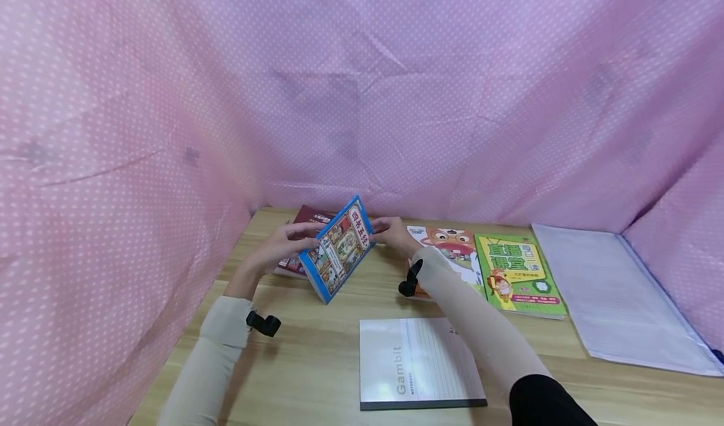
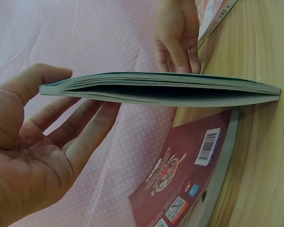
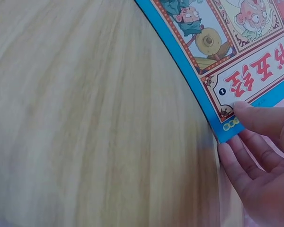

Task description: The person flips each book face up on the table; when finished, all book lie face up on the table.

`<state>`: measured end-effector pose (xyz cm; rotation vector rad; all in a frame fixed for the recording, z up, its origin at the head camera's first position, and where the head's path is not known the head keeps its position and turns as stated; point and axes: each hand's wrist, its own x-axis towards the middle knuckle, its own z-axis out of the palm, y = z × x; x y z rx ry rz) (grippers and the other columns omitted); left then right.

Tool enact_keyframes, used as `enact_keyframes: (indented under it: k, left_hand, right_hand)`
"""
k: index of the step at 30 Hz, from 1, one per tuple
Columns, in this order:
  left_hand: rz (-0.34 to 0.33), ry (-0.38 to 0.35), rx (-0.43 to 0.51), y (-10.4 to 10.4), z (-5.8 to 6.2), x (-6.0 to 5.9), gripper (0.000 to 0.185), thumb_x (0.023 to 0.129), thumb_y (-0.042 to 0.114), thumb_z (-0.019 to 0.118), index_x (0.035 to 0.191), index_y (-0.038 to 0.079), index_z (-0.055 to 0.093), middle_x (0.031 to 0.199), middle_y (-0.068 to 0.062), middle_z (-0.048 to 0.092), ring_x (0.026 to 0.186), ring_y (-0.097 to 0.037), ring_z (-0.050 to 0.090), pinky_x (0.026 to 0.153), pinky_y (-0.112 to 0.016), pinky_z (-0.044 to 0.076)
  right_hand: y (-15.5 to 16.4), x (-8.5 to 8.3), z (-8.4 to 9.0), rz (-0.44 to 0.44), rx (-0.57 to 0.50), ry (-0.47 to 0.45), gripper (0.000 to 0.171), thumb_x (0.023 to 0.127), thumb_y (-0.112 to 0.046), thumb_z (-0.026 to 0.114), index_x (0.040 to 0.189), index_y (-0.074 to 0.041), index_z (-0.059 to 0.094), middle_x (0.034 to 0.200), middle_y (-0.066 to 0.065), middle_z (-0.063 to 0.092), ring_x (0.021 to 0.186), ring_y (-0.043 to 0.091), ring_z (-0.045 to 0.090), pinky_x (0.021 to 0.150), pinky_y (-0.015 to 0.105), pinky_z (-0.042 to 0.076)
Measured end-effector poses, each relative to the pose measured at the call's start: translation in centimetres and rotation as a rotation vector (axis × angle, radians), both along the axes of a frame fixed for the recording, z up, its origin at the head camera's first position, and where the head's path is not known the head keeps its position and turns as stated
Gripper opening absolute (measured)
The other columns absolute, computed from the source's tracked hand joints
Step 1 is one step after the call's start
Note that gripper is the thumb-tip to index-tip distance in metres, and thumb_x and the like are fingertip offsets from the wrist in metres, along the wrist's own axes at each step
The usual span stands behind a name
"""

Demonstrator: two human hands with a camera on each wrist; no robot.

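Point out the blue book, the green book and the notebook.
blue book (image 1: 339, 249), head view, middle of its front cover.
green book (image 1: 517, 274), head view, middle of its cover.
notebook (image 1: 418, 363), head view, middle of its cover.

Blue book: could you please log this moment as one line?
blue book tilted, lower corner on table | left hand holds | right hand pinches | maroon book behind

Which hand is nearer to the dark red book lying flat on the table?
Left. The left hand holds the blue book right above the red book; the right hand is beyond the blue book's far side.
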<state>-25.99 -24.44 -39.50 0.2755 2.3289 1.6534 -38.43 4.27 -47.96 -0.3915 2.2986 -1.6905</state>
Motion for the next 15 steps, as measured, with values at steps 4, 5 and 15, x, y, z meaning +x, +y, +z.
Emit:
enact_keyframes:
  k: [4,5,15]
  left_hand:
    - [-0.049,0.027,-0.010,-0.7,0.3,0.3,0.051,0.100,0.014,0.063,0.150,0.010,0.051,0.141,-0.025,0.056,0.103,-0.023,0.068,0.086,-0.044,0.061]
    - [-0.059,0.030,-0.013,-0.9,0.3,0.4,0.052,0.100,0.013,0.064,0.150,0.008,0.050,0.142,-0.025,0.055,0.104,-0.023,0.067,0.087,-0.046,0.060]
    - [-0.109,0.014,-0.013,-1.8,-0.1,0.7,0.068,0.092,0.000,0.068,0.154,0.005,0.042,0.142,-0.028,0.053,0.115,-0.025,0.063,0.087,-0.039,0.062]
  right_hand:
    - [0.3,0.0,0.1,0.007,-0.017,0.012,0.035,0.085,0.004,0.077,0.119,0.007,0.069,0.106,0.023,0.072,0.084,0.014,0.065,0.070,0.025,0.054]
    - [0.3,0.0,0.1,0.006,-0.022,0.013,0.034,0.085,0.004,0.077,0.119,0.007,0.069,0.105,0.023,0.071,0.083,0.014,0.065,0.070,0.026,0.054]
    - [0.8,0.1,0.2,0.009,-0.001,0.025,0.033,0.086,0.003,0.077,0.119,0.005,0.071,0.096,0.012,0.070,0.076,0.011,0.062,0.068,0.031,0.058]
